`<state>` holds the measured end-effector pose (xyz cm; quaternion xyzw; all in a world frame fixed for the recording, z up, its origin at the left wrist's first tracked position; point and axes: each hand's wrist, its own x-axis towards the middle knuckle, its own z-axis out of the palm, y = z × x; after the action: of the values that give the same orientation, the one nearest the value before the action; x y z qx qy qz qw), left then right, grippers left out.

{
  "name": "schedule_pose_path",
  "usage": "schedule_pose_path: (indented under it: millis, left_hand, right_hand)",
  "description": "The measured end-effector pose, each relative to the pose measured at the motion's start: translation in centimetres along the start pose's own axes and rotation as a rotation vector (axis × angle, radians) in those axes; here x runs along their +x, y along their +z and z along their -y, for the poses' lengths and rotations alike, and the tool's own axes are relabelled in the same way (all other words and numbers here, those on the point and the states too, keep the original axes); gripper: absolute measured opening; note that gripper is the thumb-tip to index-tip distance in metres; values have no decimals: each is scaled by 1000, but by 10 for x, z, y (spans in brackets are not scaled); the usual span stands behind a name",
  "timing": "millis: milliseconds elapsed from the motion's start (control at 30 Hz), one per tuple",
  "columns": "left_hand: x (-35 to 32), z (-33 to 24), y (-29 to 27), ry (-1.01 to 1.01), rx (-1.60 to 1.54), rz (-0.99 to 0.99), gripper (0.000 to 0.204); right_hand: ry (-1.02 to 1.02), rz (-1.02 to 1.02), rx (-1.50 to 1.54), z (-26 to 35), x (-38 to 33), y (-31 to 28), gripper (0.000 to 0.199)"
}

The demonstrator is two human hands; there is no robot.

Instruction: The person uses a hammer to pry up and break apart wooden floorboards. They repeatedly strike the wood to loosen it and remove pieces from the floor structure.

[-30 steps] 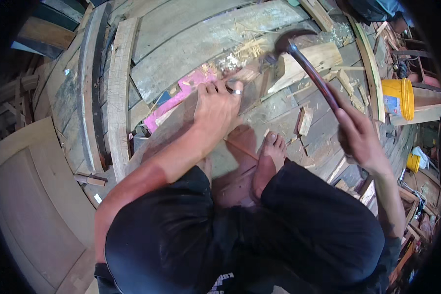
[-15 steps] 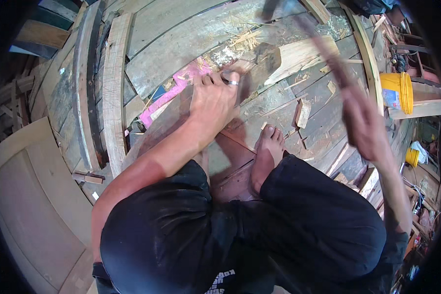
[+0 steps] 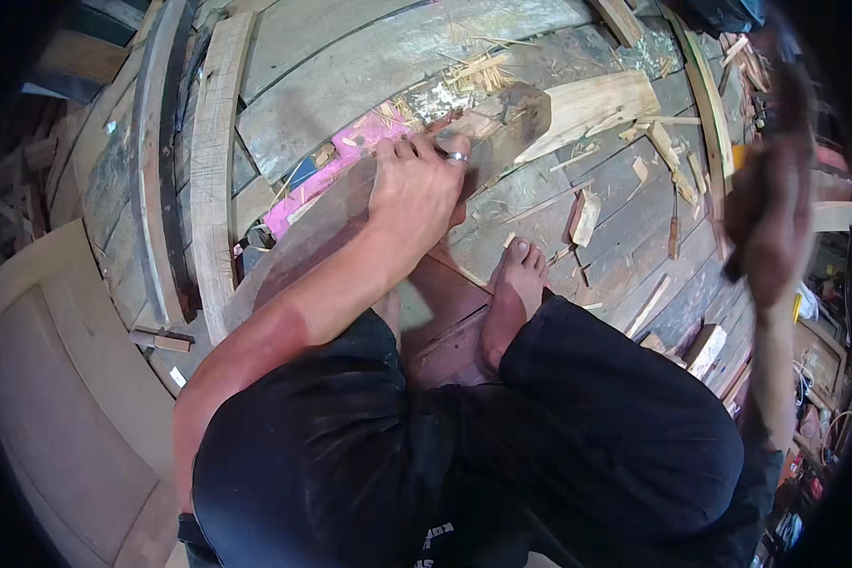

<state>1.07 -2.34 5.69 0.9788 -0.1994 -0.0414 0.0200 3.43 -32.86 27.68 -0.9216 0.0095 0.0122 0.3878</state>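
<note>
My left hand (image 3: 417, 185), with a ring on one finger, curls its fingers over the edge of a long weathered timber (image 3: 322, 222) lying aslant in front of me. Beyond the fingers, a pale, freshly cut piece of wood (image 3: 587, 106) adjoins the timber's dark end; whether they are one piece I cannot tell. Raised at the far right, my right hand (image 3: 776, 232) is closed round a wooden-handled tool (image 3: 791, 95). Motion smears this tool, and its head cannot be made out. My bare foot (image 3: 518, 289) rests just right of the timber.
Thin splinters (image 3: 478, 76) and a wood chunk (image 3: 585, 218) lie on the plank floor (image 3: 341, 57). A narrow tool with a brown handle (image 3: 674, 237) lies to the right. Long beams (image 3: 213, 161) run along the left, near a panelled wooden door (image 3: 76, 379). Pink material (image 3: 298, 204) shows beside the timber.
My right hand has swung up and to the right with the tool, now covering most of the yellow bucket. The left hand has stayed almost in place on the timber.
</note>
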Motion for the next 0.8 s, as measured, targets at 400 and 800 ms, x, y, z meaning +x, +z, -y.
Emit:
schedule_pose_path:
  millis: [400,800]
  left_hand:
    - [1,4,-1,40,-12,-16,80]
    - [7,7,6,17,-12,-12,86]
  right_hand:
    - [99,14,83,24,12,-45,43]
    - [287,376,76,-19,-41,3,56]
